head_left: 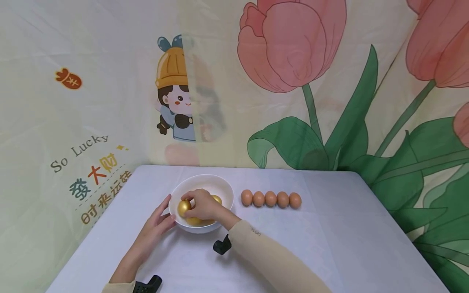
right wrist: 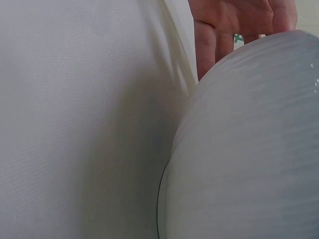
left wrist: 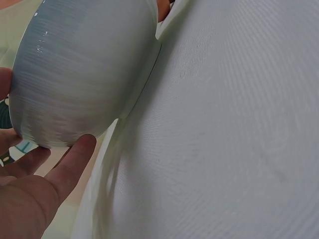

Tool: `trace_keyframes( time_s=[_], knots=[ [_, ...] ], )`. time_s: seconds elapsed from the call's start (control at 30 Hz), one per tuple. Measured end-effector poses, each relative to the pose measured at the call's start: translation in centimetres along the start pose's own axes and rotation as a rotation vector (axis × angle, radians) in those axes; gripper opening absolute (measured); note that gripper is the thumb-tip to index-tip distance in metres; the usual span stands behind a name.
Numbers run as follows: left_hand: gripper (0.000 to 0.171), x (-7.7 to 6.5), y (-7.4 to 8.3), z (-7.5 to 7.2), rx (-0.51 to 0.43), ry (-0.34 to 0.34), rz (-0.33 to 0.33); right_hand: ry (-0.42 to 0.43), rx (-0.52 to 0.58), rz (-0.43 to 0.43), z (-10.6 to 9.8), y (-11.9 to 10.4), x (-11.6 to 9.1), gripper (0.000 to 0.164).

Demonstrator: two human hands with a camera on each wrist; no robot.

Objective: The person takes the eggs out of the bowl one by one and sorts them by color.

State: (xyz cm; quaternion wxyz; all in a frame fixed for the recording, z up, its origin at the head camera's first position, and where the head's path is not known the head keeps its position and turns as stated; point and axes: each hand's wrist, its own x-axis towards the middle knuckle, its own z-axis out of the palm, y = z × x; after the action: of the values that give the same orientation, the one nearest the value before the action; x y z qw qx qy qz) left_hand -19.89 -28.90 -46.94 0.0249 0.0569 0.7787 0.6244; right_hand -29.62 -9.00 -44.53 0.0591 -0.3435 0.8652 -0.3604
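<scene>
A white bowl [head_left: 201, 230] stands on the table with several golden eggs [head_left: 217, 199] in it. Inside the bowl, my right hand [head_left: 203, 205] pinches one golden egg [head_left: 184, 208] near the left wall. My left hand [head_left: 155, 226] rests its extended fingers against the bowl's left side. In the left wrist view, its fingertips [left wrist: 85, 143] touch the outer wall of the bowl [left wrist: 84, 64]. The right wrist view is mostly filled by the bowl [right wrist: 249, 144], with the left hand's fingers [right wrist: 205, 47] at its far side; the right hand is out of sight there.
Several brown eggs [head_left: 270, 199] lie in a row to the right of the bowl. A white cloth covers the table [head_left: 293, 240]. Behind it hangs a printed backdrop [head_left: 227, 81] with tulips and a cartoon figure. A black wrist camera [head_left: 222, 245] sits under the right sleeve.
</scene>
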Motion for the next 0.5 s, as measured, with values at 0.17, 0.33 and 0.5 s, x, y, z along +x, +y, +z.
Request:
trace_keyframes(
  time_s=[0.17, 0.33, 0.5],
  knots=[
    [0.073, -0.01, -0.06, -0.12, -0.013, -0.004, 0.002, 0.0, -0.028, 0.013, -0.01, -0.31, -0.03, 0.045],
    [0.073, 0.05, -0.09, -0.12, -0.018, -0.007, 0.005, -0.006, -0.04, 0.019, -0.03, -0.35, -0.08, 0.045],
    [0.073, 0.08, -0.08, -0.06, -0.013, -0.007, 0.0, -0.009, -0.054, -0.004, -0.04, -0.32, -0.14, 0.045]
  ],
)
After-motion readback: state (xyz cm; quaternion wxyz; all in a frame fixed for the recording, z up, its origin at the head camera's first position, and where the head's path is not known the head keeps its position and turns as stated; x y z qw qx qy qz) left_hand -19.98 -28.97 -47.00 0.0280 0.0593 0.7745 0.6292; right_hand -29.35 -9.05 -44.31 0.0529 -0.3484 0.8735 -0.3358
